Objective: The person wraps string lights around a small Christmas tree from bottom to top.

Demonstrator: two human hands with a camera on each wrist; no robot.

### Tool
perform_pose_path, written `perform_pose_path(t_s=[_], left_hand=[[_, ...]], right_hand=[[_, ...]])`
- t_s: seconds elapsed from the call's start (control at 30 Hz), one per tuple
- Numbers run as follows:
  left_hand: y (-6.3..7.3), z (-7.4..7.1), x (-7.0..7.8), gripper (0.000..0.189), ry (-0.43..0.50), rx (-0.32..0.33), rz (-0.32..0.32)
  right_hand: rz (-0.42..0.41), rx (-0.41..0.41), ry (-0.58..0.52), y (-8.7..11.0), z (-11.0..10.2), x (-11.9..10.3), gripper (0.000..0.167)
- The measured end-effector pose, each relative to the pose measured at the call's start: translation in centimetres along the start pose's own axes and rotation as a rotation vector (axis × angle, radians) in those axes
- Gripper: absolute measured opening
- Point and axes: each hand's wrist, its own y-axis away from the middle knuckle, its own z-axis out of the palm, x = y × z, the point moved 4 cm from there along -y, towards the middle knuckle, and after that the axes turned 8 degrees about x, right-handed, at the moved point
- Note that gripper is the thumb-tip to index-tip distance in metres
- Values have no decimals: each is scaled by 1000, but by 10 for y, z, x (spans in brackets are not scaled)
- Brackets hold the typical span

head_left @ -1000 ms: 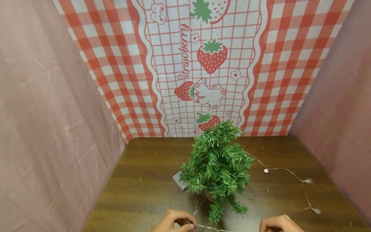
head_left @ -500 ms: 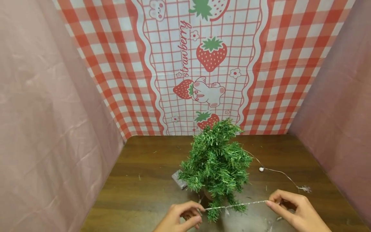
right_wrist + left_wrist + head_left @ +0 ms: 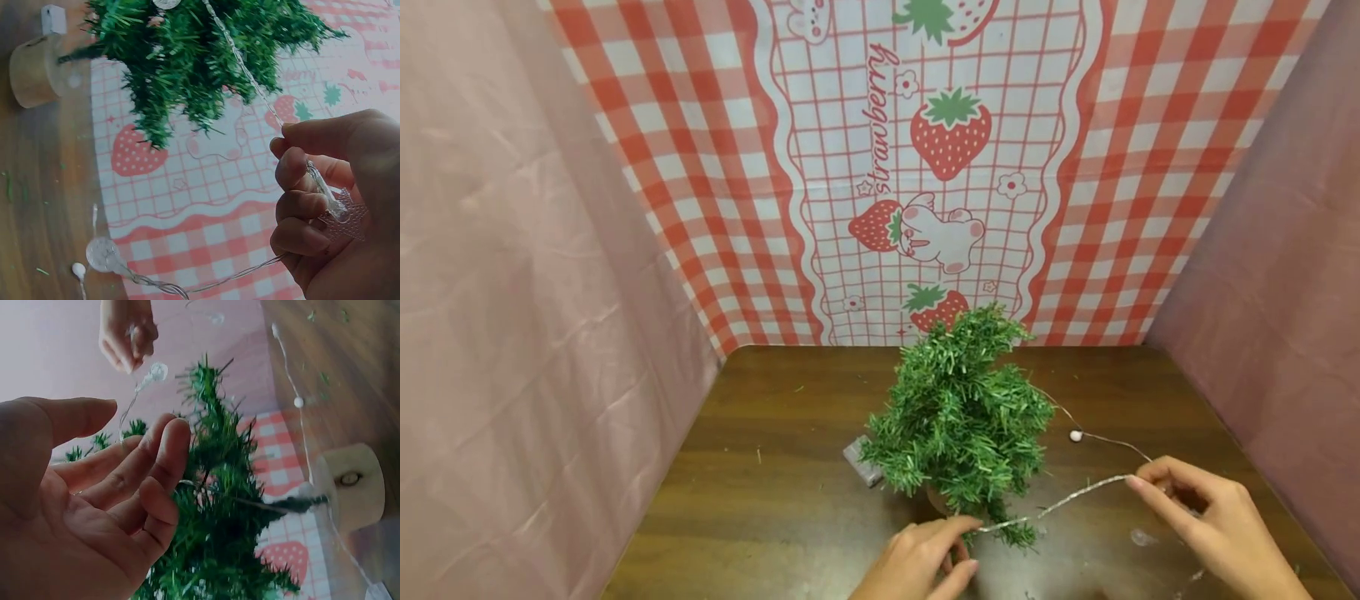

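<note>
A small artificial Christmas tree (image 3: 962, 417) stands on the table, its round wooden base (image 3: 359, 503) mostly hidden from above. My right hand (image 3: 1225, 521) pinches a twisted silver string of lights (image 3: 1075, 495) between thumb and forefinger. Inside its curled fingers sits a clear star (image 3: 347, 222) on the same string. At the tree's front my left hand (image 3: 921, 557) touches the string with extended fingers, its thumb apart from them in the left wrist view. The string spans the gap between both hands in front of the lower branches.
A clear battery box (image 3: 862, 462) lies left of the tree. Behind and right, more string with a white bead (image 3: 1077, 436) runs over the wooden table (image 3: 760, 500). A checked strawberry cloth (image 3: 951, 137) hangs at the back, with pink curtains (image 3: 535, 275) either side.
Both hands have come up into view and moved right, the right hand farther forward. The string was lower, then taut between them; now it slopes up to the right hand.
</note>
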Motion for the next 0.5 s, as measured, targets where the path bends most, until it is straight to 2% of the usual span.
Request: perform_pose_path(t_s=[0.1, 0.27, 0.37, 0.5], left_hand=[[-1, 5, 3, 37, -30, -6, 10], [-1, 8, 7, 45, -91, 28, 49], [-8, 12, 19, 43, -170, 27, 129], [-30, 28, 46, 39, -237, -19, 238]], right_hand=[[-6, 9, -19, -5, -4, 2, 16], [-36, 37, -30, -11, -7, 9, 15], [-21, 48, -6, -13, -8, 13, 11], [9, 46, 10, -15, -8, 15, 6]])
